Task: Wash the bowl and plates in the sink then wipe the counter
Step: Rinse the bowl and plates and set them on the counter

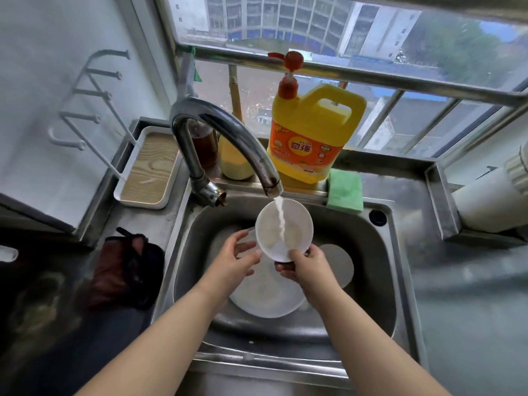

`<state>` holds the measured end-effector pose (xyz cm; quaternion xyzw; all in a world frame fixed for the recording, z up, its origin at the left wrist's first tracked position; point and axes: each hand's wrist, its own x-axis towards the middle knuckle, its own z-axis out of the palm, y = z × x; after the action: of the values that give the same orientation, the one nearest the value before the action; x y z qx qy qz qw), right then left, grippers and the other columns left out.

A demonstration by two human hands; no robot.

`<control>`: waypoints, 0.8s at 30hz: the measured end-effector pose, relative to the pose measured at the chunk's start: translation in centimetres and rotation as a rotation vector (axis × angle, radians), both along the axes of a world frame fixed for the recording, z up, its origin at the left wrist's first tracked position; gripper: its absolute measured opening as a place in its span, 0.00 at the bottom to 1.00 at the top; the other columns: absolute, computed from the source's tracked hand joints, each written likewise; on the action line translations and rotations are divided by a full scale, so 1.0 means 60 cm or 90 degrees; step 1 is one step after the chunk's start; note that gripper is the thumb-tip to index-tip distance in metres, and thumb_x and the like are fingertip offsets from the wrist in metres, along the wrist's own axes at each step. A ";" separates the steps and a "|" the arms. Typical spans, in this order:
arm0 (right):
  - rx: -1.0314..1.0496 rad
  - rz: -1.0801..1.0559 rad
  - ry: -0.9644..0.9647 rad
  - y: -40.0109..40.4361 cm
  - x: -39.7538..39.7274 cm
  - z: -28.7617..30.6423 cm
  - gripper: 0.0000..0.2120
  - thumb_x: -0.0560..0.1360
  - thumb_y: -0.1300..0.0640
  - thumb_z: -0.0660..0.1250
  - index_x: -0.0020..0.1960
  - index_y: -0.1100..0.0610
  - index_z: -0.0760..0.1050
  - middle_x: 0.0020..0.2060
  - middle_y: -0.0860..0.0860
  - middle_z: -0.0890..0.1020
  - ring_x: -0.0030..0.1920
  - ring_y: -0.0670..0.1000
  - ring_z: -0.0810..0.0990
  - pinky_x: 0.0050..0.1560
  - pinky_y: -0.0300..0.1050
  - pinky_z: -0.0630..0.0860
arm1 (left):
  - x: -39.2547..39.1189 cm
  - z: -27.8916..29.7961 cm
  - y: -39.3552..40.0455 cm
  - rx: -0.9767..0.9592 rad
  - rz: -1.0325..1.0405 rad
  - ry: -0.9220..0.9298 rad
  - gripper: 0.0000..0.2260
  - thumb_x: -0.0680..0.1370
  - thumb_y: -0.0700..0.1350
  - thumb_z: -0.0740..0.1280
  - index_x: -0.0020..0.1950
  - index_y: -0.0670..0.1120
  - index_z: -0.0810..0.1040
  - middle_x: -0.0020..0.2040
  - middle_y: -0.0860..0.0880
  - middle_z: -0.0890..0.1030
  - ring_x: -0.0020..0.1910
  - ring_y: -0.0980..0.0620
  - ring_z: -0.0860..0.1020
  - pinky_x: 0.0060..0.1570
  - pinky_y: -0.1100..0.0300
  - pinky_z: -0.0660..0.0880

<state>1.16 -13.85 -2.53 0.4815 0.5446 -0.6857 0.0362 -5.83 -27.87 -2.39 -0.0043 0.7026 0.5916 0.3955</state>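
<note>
- The small round white bowl (283,230) was held above the stainless steel sink (371,252), directly under the spout of the curved chrome tap (228,132); it was tilted, its open mouth facing up and toward the camera, its near rim lower than the far one.
- A thin stream of water (281,217) fell from the spout into the bowl's hollow.
- The right hand (307,267) gripped the bowl at its lower near edge, thumb on the rim and fingers curled beneath the base.
- The left hand (237,258) was at the bowl's left side, fingers loosely spread and only slightly bent, its fingertips at or just beside the rim; whether they actually touched could not be told.
- Below the hands, a large round white plate (268,295) lay flat on the sink floor, and a smaller round grey plate (338,264) lay partly hidden behind the right hand.
- On the ledge behind the sink stood a yellow detergent jug with a red pump (311,132), and a green sponge (344,192) sat at the basin's back edge.
- A dark reddish cloth (125,267) lay on the counter left of the sink.
</note>
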 end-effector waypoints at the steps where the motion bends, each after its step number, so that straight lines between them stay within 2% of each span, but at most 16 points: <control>1: -0.036 0.006 0.000 -0.006 -0.002 0.004 0.10 0.79 0.63 0.60 0.60 0.60 0.70 0.43 0.59 0.83 0.35 0.51 0.83 0.36 0.42 0.80 | -0.002 0.001 -0.001 0.019 0.002 -0.003 0.26 0.77 0.45 0.68 0.72 0.55 0.61 0.63 0.52 0.75 0.60 0.52 0.76 0.53 0.58 0.76; 4: -0.110 0.029 -0.032 -0.016 -0.001 0.013 0.08 0.79 0.62 0.59 0.58 0.61 0.69 0.39 0.59 0.83 0.32 0.48 0.80 0.35 0.39 0.78 | 0.000 0.006 -0.002 0.070 0.003 -0.030 0.30 0.76 0.46 0.68 0.73 0.60 0.58 0.62 0.52 0.74 0.61 0.52 0.75 0.55 0.57 0.75; 7: -0.111 0.061 -0.082 -0.018 0.006 0.021 0.10 0.79 0.60 0.59 0.58 0.63 0.71 0.36 0.58 0.82 0.30 0.47 0.79 0.33 0.37 0.77 | 0.010 0.006 0.004 0.037 0.016 -0.027 0.29 0.76 0.44 0.68 0.72 0.60 0.60 0.59 0.48 0.76 0.58 0.51 0.76 0.58 0.55 0.75; 9: -0.076 0.106 -0.133 -0.016 0.013 0.026 0.11 0.79 0.58 0.60 0.56 0.64 0.72 0.33 0.57 0.82 0.27 0.47 0.78 0.32 0.37 0.76 | 0.015 0.001 0.004 0.017 0.045 -0.052 0.25 0.76 0.43 0.67 0.70 0.58 0.64 0.57 0.46 0.78 0.56 0.48 0.78 0.58 0.53 0.76; 11: -0.050 0.126 -0.167 -0.011 0.020 0.032 0.15 0.79 0.52 0.60 0.55 0.64 0.73 0.33 0.58 0.82 0.27 0.49 0.78 0.31 0.39 0.76 | 0.019 0.004 0.006 0.044 0.078 -0.127 0.17 0.77 0.43 0.64 0.66 0.51 0.70 0.56 0.43 0.79 0.54 0.46 0.80 0.54 0.53 0.78; 14: -0.066 0.092 -0.171 0.004 0.038 0.038 0.18 0.78 0.42 0.58 0.53 0.57 0.71 0.42 0.59 0.83 0.37 0.52 0.81 0.39 0.43 0.80 | 0.027 0.017 0.012 0.084 0.131 -0.302 0.11 0.79 0.42 0.58 0.58 0.41 0.74 0.53 0.36 0.79 0.48 0.44 0.80 0.44 0.55 0.81; 16: -0.104 0.063 -0.130 0.017 0.051 0.043 0.19 0.78 0.39 0.57 0.50 0.55 0.72 0.47 0.58 0.82 0.45 0.54 0.82 0.42 0.45 0.79 | 0.034 0.017 0.018 0.107 0.125 -0.377 0.12 0.78 0.41 0.57 0.59 0.38 0.73 0.55 0.34 0.79 0.49 0.42 0.80 0.43 0.53 0.82; 18: -0.105 0.048 -0.087 0.026 0.060 0.045 0.16 0.77 0.41 0.60 0.51 0.53 0.74 0.49 0.57 0.82 0.48 0.55 0.81 0.43 0.44 0.77 | 0.038 0.014 0.027 0.132 0.113 -0.414 0.14 0.78 0.38 0.56 0.61 0.37 0.71 0.56 0.34 0.79 0.51 0.41 0.80 0.46 0.50 0.81; 20: -0.057 0.067 -0.046 0.030 0.064 0.045 0.13 0.77 0.47 0.61 0.55 0.54 0.75 0.51 0.56 0.82 0.50 0.54 0.81 0.44 0.43 0.77 | 0.038 0.014 0.038 0.145 0.104 -0.423 0.16 0.77 0.35 0.53 0.63 0.37 0.71 0.57 0.35 0.78 0.52 0.40 0.79 0.47 0.49 0.81; 22: -0.031 0.067 0.017 0.033 0.064 0.046 0.09 0.78 0.54 0.62 0.55 0.55 0.77 0.51 0.57 0.82 0.52 0.55 0.81 0.47 0.43 0.79 | 0.030 0.017 0.049 0.147 0.084 -0.394 0.18 0.77 0.33 0.52 0.64 0.40 0.70 0.59 0.35 0.76 0.54 0.39 0.77 0.45 0.49 0.81; 24: -0.061 0.042 0.083 0.032 0.063 0.048 0.08 0.78 0.59 0.62 0.55 0.55 0.77 0.52 0.58 0.82 0.53 0.55 0.81 0.49 0.43 0.79 | 0.018 0.023 0.053 0.135 0.047 -0.322 0.20 0.77 0.32 0.52 0.65 0.45 0.70 0.60 0.37 0.75 0.55 0.39 0.76 0.44 0.50 0.80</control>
<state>4.94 -11.90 0.37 0.4151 0.5280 -0.7395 0.0463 -4.74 -24.68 -1.00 -0.1361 0.5149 0.6561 0.5348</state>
